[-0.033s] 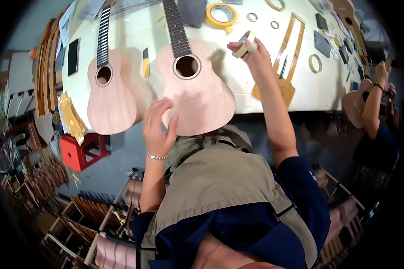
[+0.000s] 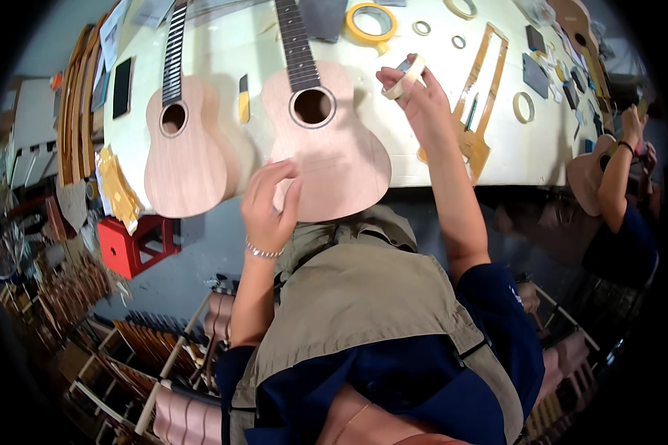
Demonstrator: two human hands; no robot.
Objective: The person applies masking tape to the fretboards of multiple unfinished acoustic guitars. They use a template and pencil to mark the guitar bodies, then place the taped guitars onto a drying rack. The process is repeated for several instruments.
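An unfinished pale-wood ukulele [image 2: 349,159] lies face up at the table's near edge, its dark fretboard running away from me. Faint straight lines show on its top below the soundhole. My left hand [image 2: 271,208] is at the lower left of its body, fingers curved and thumb apart, with nothing seen in it. Whether the fingertips touch the wood I cannot tell. Right of that body, above the table, my right hand [image 2: 429,111] grips a cream roll of masking tape [image 2: 413,73].
A second ukulele [image 2: 182,167] lies to the left, with a yellow-handled blade [image 2: 243,107] between the two. Beyond are a yellow tape roll [image 2: 371,24] and smaller rolls. A wooden frame-shaped template [image 2: 471,144] lies right. A red stool [image 2: 122,248] stands below left; a co-worker's arm [image 2: 616,178] is far right.
My left hand has shifted slightly right, further over the ukulele's body. The tape roll has tilted a little in my right hand. The whole view has shifted slightly.
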